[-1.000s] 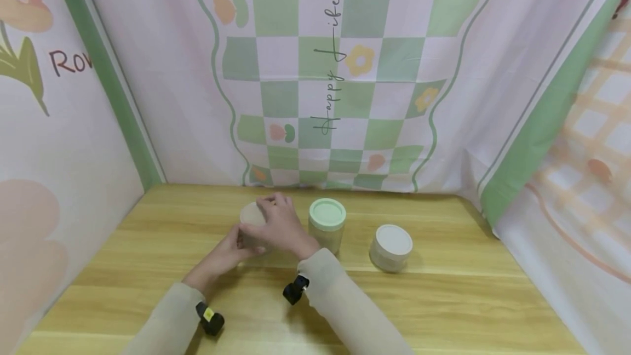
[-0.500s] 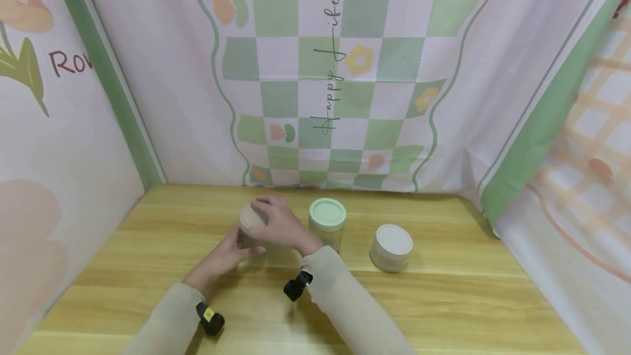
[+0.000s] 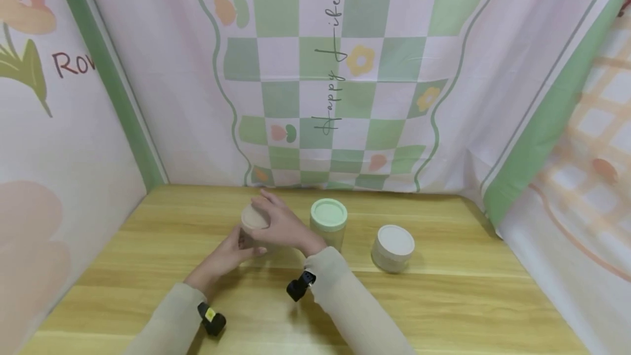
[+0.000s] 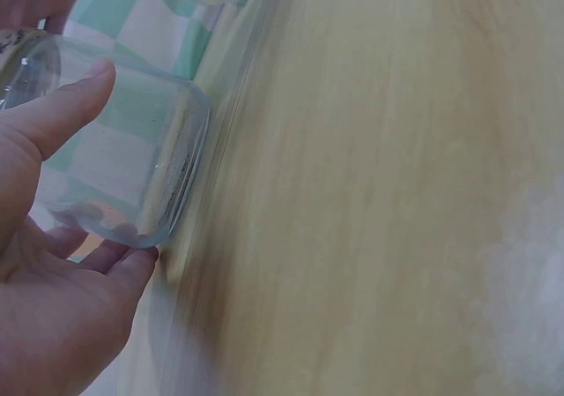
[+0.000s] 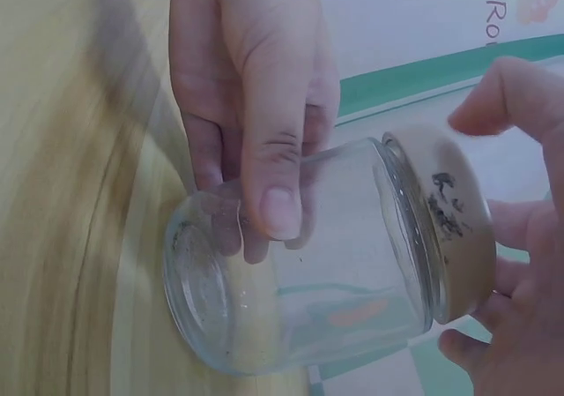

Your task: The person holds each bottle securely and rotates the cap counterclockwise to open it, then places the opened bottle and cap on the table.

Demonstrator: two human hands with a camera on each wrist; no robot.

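Note:
A clear glass jar with a pale beige lid stands at the left of the group; dark lettering marks the lid's side. My left hand grips the glass body, its thumb along the near side and the fingers under and behind. My right hand is over the lid, with fingers curled at its far side and the thumb right at its edge. Beside it is a taller jar with a mint green lid, partly hidden behind the right wrist.
To the right stands a short jar with a white lid. All the jars are on a wood-grain table. A checkered cloth hangs behind it, with printed curtains at both sides.
My right hand has shifted its fingers round the lid, with one finger now reaching out past the far edge. The left hand and the jar have stayed in place.

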